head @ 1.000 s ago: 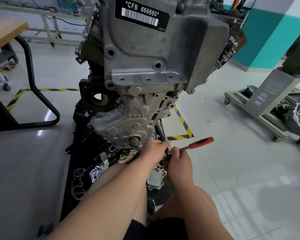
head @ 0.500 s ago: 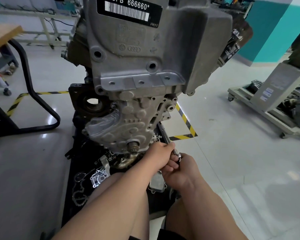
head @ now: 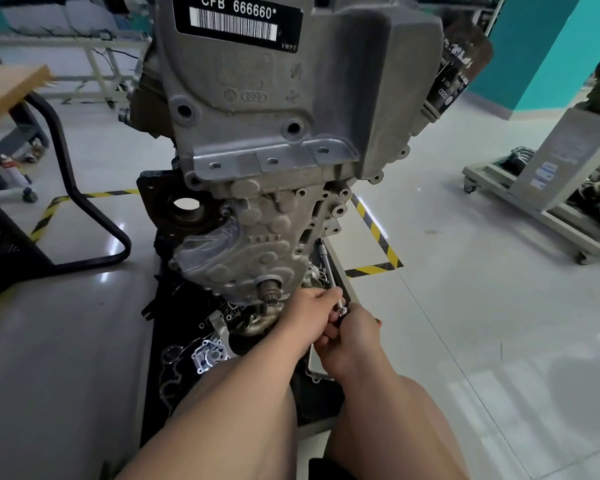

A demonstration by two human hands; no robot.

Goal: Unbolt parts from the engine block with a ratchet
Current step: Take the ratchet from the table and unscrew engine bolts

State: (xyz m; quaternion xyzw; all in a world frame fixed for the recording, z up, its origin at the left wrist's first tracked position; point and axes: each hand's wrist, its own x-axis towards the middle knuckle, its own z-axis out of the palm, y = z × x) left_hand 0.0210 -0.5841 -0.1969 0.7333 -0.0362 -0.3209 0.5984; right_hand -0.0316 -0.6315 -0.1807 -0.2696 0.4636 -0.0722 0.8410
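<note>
Our left hand (head: 312, 315) and right hand (head: 352, 336) clasping the slim steel ratchet (head: 329, 271), rough cast engine block (head: 274, 133), glossy grey floor (head: 465, 323).

Both hands meet low at the foot of the engine block (head: 257, 140). The left hand (head: 309, 315) is curled by the metal extension bar (head: 328, 268), which slants up to the block's lower right edge. The right hand (head: 352, 336) grips the ratchet (head: 342, 310) just beside it, fingers touching. Loose parts (head: 210, 356) lie on the black mat (head: 160, 393) under the block.
</note>
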